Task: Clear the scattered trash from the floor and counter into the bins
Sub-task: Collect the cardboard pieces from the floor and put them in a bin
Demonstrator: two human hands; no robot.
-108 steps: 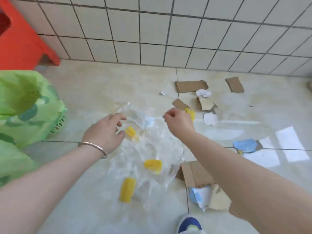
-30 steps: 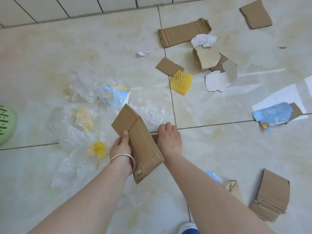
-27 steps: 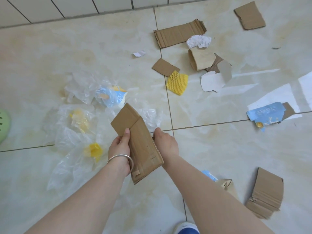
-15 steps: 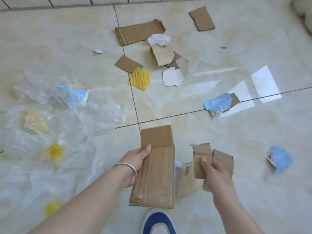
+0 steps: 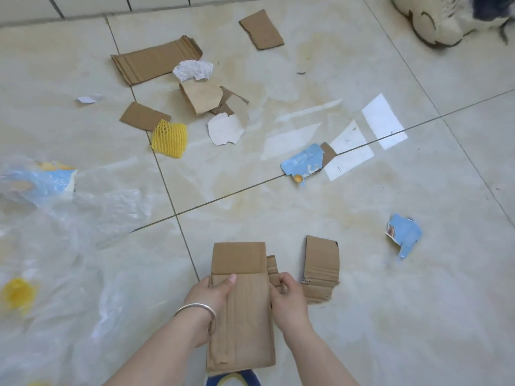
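Your left hand (image 5: pixel 209 288) grips the long cardboard sheet (image 5: pixel 242 307) by its left edge, thumb laid across the face just below the fold, so the piece stays flat and upright in front of you, ready to serve as a backing for more scraps. Your right hand (image 5: pixel 287 295) pinches a smaller cardboard strip (image 5: pixel 272 267) against the sheet's right edge; the likely aim is to stack the two so one hand can carry both. Just to the right of that hand, a torn cardboard piece (image 5: pixel 320 267) lies on the floor (image 5: pixel 390 316), near enough to add to the stack next.

Farther out, the floor holds more of the task's trash: a blue wrapper scrap (image 5: pixel 402 235) to the right, a blue label card (image 5: pixel 302 162) along the grout line, a yellow foam net (image 5: pixel 169 138), a white paper scrap (image 5: pixel 225 129) and several cardboard pieces toward the wall, including a wide corrugated sheet (image 5: pixel 156 59). Clear plastic film (image 5: pixel 83 232) spreads over the floor to your left. No bin shows in this view, so you will need to turn to find one before you drop the stack.
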